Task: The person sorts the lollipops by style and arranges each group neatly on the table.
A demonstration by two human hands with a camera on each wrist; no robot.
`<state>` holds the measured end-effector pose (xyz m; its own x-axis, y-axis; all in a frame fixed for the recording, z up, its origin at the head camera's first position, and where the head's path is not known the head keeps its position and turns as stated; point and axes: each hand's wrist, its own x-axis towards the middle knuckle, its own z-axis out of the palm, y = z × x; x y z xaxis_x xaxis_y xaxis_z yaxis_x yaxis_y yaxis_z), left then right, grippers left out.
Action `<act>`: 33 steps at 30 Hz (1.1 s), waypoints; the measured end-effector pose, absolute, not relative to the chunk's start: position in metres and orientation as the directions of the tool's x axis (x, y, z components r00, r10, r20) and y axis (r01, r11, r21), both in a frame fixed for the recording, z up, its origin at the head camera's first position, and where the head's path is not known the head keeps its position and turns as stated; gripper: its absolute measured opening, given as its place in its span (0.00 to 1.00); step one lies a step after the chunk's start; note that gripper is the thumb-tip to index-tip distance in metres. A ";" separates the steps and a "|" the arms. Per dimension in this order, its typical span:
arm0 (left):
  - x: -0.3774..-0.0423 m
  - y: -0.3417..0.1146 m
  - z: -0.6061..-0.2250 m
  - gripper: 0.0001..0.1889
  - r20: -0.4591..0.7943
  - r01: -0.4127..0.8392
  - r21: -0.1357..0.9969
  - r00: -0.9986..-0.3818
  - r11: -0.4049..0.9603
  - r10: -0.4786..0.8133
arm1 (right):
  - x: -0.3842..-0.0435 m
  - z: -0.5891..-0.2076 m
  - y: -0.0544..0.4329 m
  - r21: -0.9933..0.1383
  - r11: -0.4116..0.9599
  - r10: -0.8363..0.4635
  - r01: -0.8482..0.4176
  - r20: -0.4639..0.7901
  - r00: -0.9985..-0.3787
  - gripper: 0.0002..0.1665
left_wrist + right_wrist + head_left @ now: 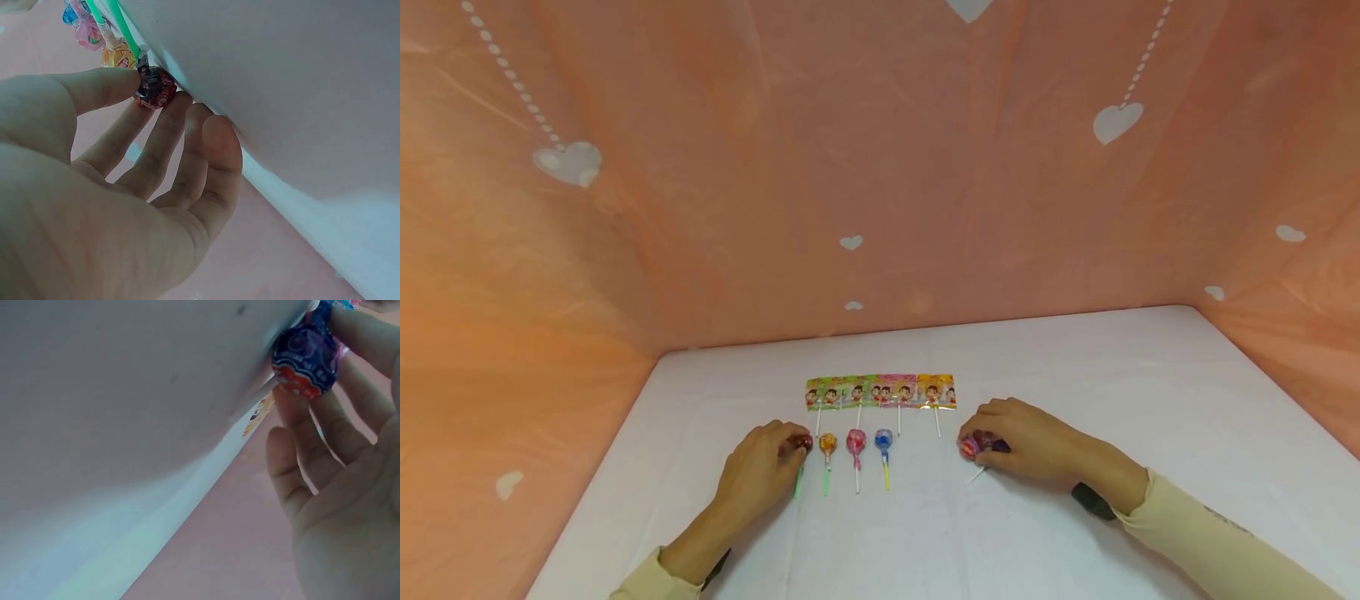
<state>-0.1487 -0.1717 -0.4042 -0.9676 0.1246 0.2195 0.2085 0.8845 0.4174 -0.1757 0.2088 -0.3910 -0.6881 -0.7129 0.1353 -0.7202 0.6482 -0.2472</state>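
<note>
My left hand (762, 462) pinches a dark red wrapped lollipop (155, 87) between thumb and fingers, its green stick pointing toward me. This lollipop is at the left end of a row with an orange lollipop (827, 445), a pink one (856, 442) and a blue one (883, 439). To the right of the row, my right hand (1026, 437) holds a purple-blue and red wrapped lollipop (305, 361) by its head. A red-pink lollipop head (969, 448) shows at the same fingertips; how many are held there is partly hidden. A white stick (977, 475) sticks out below.
Behind the row lie several flat-packed lollipops in green (831, 393), pink (904, 392) and yellow (934, 392) wrappers, edges overlapping. All rest on a white tabletop (1075, 358). An orange-pink cloth (925, 208) with white hearts rises along the table's back and sides.
</note>
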 end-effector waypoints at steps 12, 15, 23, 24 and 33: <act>-0.149 -0.172 -0.404 0.09 0.201 0.193 0.421 -0.973 0.886 0.116 | -0.176 -0.389 0.211 -0.301 0.651 -0.697 -0.697 0.127 -0.706 0.13; -0.149 -0.172 -0.404 0.09 0.202 0.192 0.421 -0.973 0.886 0.114 | -0.179 -0.389 0.211 -0.278 0.694 -0.658 -0.664 0.129 -0.742 0.12; -0.149 -0.172 -0.405 0.09 0.209 0.197 0.426 -0.971 0.883 0.115 | -0.189 -0.388 0.213 -0.294 0.804 -0.499 -0.517 0.140 -0.855 0.11; -0.149 -0.172 -0.405 0.09 0.210 0.197 0.426 -0.971 0.883 0.115 | -0.190 -0.387 0.214 -0.301 0.813 -0.479 -0.498 0.141 -0.867 0.11; -0.149 -0.170 -0.404 0.10 0.211 0.200 0.419 -0.970 0.886 0.119 | -0.194 -0.388 0.220 -0.320 0.877 -0.347 -0.358 0.091 -0.933 0.14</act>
